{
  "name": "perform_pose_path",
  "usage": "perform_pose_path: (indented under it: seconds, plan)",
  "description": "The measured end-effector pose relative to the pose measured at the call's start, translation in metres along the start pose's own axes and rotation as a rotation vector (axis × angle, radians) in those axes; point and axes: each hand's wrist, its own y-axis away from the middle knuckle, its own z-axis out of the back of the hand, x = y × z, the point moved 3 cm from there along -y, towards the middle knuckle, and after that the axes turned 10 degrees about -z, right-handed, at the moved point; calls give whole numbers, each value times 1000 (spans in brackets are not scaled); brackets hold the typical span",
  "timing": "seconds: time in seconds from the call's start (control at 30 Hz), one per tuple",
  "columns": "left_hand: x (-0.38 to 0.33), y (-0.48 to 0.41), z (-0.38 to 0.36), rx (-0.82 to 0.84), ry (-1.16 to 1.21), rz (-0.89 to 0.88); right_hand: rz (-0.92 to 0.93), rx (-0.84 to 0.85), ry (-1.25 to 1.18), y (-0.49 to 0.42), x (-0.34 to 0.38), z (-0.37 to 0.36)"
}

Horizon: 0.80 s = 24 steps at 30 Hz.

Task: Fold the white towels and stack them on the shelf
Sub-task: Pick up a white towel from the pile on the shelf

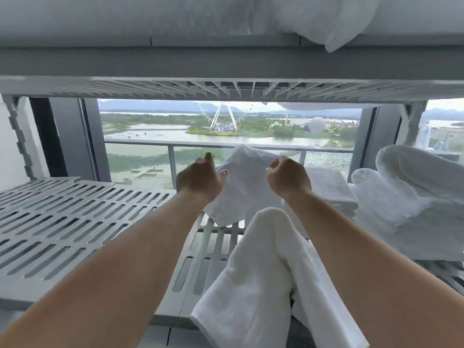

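Background: wide window [140, 126] across the middle of the frame, looking out on water, green land, a Ferris wheel [221, 116] and a white dome [316, 124]; a balcony rail [140, 143] crosses below them.
Upper shelf [175, 64]: grey band along the top of the frame, ribbed underneath, with white linen [339, 23] lying on it at upper right.
Lower shelf [75, 222]: grey slotted surface filling the left and centre; its left half is bare slats.
Held towel [246, 187]: small and white, raised upright at centre between the two hands, one corner sticking up, its lower edge touching the slats.
Right hand [288, 179]: fingers curled into a fist round the towel's upper right corner.
Left hand [198, 179]: fingers loosely curled at the towel's left edge, thumb against the cloth; I cannot tell whether it pinches the cloth.
Draped towel [258, 285]: long and white, lower centre, humped between the forearms and hanging over the shelf's front edge.
Folded towels [329, 189]: flat neat stack on the lower shelf just right of the right hand.
Loose towels [414, 197]: bulky rumpled heap at the right edge, beside the folded stack.
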Motion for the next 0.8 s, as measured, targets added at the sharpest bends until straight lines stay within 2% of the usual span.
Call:
perform_pose_path:
  seconds: [0.2, 0.37, 0.47, 0.6, 0.8]
  plan:
    - [-2, -46, -24, 44, 15, 22, -101, 128, 40, -63, -9, -43]
    - [-5, -71, -38, 151, 48, 61, -138, 57, 118, -86, -12, -62]
    - [-9, -80, -47, 198, 59, 17, -218, 85, 107, -93, -13, -64]
    - [-7, -88, -53, 157, 107, -48, -227, 79, 82, -99, -11, -59]
    - [11, -94, -36, 31, 209, -119, -170, -108, 7, -84, 1, -41]
